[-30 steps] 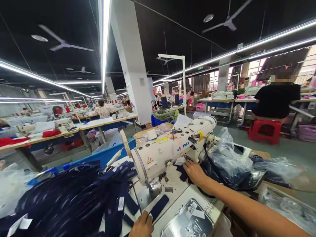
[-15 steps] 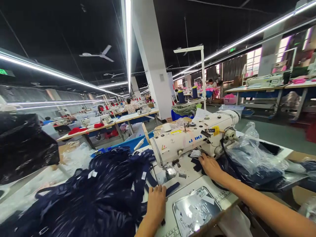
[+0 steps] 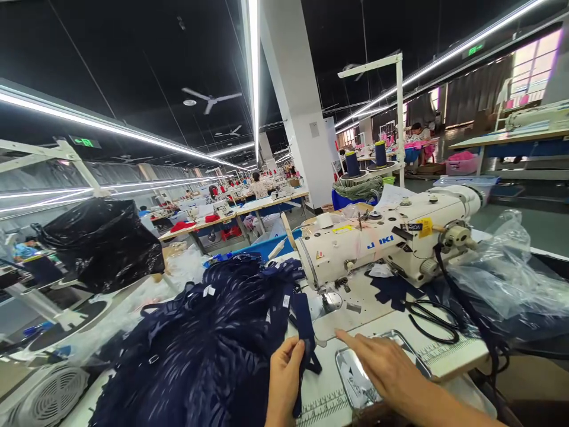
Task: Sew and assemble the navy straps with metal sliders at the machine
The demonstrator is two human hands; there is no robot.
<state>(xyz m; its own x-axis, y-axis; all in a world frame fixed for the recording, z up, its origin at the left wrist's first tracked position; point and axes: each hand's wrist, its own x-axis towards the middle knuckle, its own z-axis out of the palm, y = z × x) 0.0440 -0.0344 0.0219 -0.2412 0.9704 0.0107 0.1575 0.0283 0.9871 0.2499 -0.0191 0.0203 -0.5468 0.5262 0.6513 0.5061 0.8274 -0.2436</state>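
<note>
My left hand [image 3: 284, 370] pinches a flat navy fabric strip [image 3: 304, 314] between thumb and fingers, in front of the sewing machine's needle area. The strip stands up toward the sewing machine [image 3: 351, 252], beside a large heap of navy straps [image 3: 195, 344]. My right hand [image 3: 384, 362] is over the shiny metal plate [image 3: 355, 379] set in the table. Its index finger stretches left toward the strip, with nothing visible in it; the other fingers are partly curled. Dark-handled scissors [image 3: 433, 323] lie right of it, near a few navy fabric pieces [image 3: 391, 292].
Clear plastic bags [image 3: 507, 273] cover the table's right side. A black plastic bag [image 3: 102, 243] hangs at left. Thread cones [image 3: 352, 164] stand behind the machine. A ruler scale [image 3: 326, 406] runs along the front edge. Other people sit at sewing tables farther back.
My right hand has left the navy pieces under the machine arm and come left and nearer. My left hand now pinches a raised strip. The scissors have come into view; the camera has turned left.
</note>
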